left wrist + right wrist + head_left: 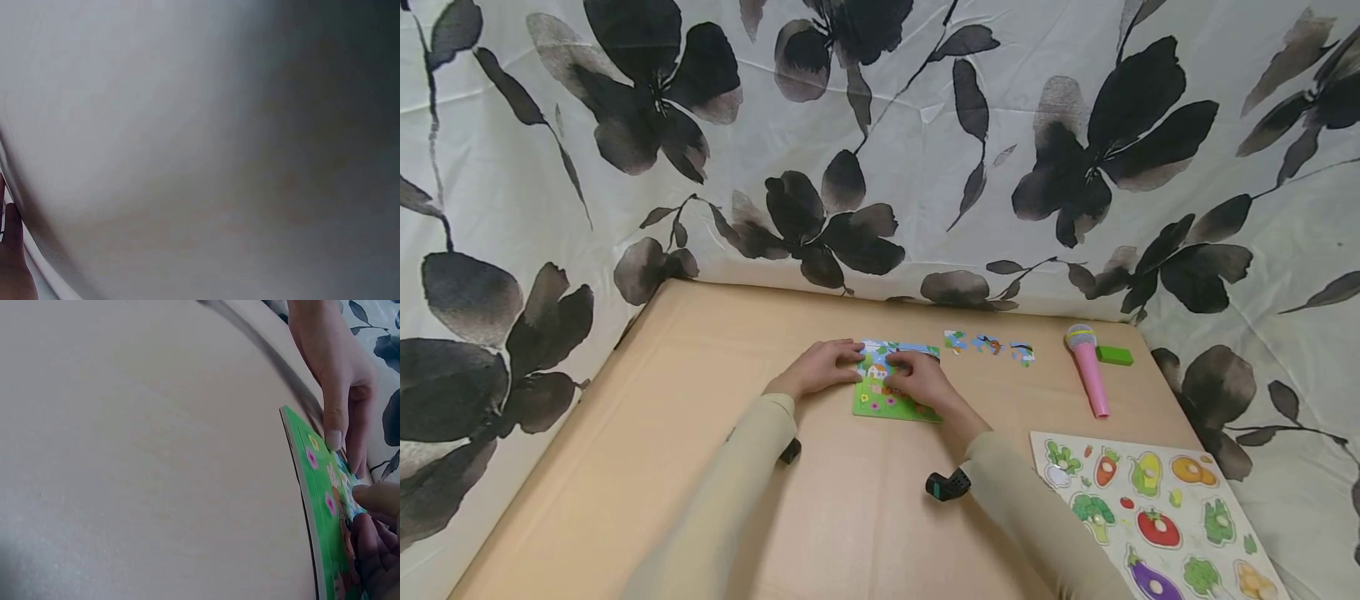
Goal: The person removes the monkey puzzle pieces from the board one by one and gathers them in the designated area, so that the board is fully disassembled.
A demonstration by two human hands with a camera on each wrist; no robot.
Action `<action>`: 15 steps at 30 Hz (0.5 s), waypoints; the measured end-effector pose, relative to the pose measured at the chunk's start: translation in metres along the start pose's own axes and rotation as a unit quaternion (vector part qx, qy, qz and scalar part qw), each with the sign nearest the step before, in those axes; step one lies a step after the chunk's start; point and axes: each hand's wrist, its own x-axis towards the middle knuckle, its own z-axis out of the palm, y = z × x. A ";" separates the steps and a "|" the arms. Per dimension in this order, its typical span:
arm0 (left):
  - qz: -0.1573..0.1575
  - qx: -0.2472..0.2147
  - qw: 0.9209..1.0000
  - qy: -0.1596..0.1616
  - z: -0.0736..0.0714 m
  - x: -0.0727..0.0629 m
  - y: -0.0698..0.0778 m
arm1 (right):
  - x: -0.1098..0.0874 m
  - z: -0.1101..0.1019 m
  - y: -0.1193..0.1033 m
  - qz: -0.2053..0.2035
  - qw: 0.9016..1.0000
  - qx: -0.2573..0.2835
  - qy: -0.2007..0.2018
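Observation:
A green and blue jigsaw puzzle point(880, 404) in a flat tray, with a house and flowers printed on it, lies on the table. My left hand point(820, 367) rests at its left edge, thumb and fairly straight fingers touching the border. Over the right part of the puzzle, my right hand point(923, 382) has its bent thumb and fingers down on the picture. In the right wrist view its fingertips point(361, 492) meet the puzzle surface point(326, 515); I cannot tell whether a piece sits between them. The left wrist view shows mostly blurred tabletop.
Three loose puzzle pieces point(988, 343) lie in a row behind the right hand. Farther right are a pink toy microphone point(1088, 375) and a green block point(1115, 356). A vegetable picture board point(1123, 479) lies at the front right, beside the right forearm. Flowered cloth point(925, 167) hangs behind the table.

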 end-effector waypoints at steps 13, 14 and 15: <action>-0.009 -0.005 1.000 -0.001 -0.001 0.000 0.001 | 0.005 0.006 -0.015 -0.023 0.991 -0.129 -0.014; -0.009 -0.004 1.000 -0.001 -0.001 0.000 0.001 | 0.005 0.006 -0.016 -0.019 0.991 -0.128 -0.014; -0.007 -0.002 1.000 -0.001 0.000 0.000 0.001 | 0.005 0.006 -0.016 -0.015 0.992 -0.126 -0.014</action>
